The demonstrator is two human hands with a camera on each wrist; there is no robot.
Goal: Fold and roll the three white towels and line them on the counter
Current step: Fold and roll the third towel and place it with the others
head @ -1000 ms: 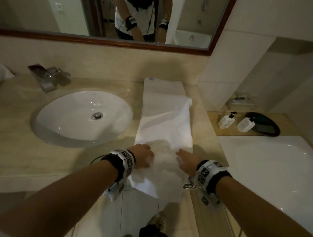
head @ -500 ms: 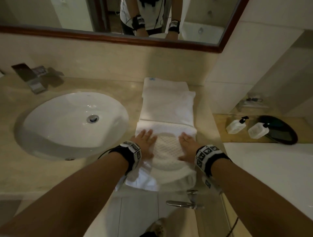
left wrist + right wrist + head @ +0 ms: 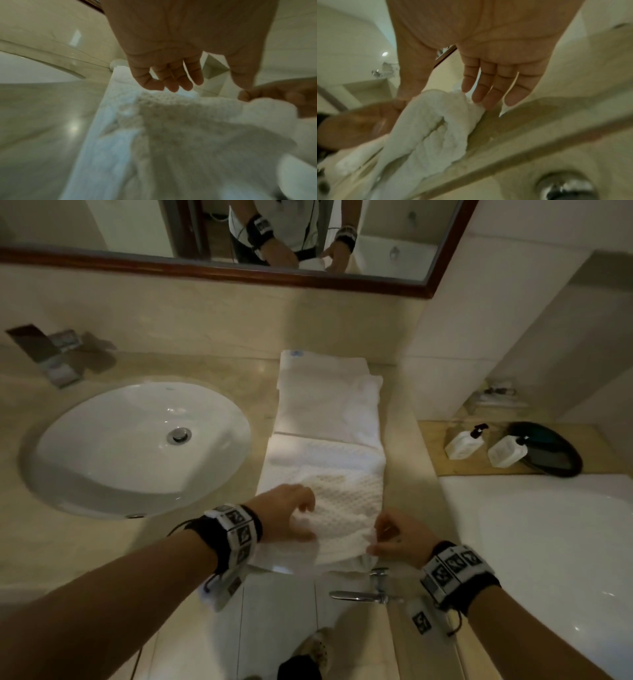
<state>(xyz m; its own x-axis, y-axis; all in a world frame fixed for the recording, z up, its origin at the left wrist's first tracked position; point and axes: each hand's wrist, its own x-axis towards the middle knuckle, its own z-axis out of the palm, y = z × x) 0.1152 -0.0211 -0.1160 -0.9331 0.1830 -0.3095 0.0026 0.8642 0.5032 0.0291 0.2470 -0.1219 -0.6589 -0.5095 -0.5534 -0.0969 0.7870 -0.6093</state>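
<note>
at the front edge of the marble counter (image 3: pixel 212 460), right of the oval sink (image 3: pixel 137 446), a white waffle-weave towel (image 3: pixel 342 501) lay in a long folded strip running back toward the wall, its near end hanging slightly over the counter lip. more folded white towelling (image 3: pixel 329 405) sat under and behind it; how many separate towels that was could not be told. left hand (image 3: pixel 287 515) hovered over the near left part of the strip, fingers loosely curled and relaxed, holding nothing in the left wrist view (image 3: pixel 171 75), fingertips just above the cloth. right hand (image 3: pixel 394 537) pinched the near right corner of the towel between thumb and fingers; the right wrist view showed bunched cloth under the fingertips (image 3: pixel 481 94).

judgement: towel looked soft, light and floppy, with no stiffness, so the edges would sag and skew if lifted by one corner only. textured weave probably gave good friction, not slippery. nothing fragile. best hold looked like both near corners, or flat palms across the near end to tuck and start the roll tight. overhanging end could slide off the lip if let go. roll not yet started; none lined up.
</note>
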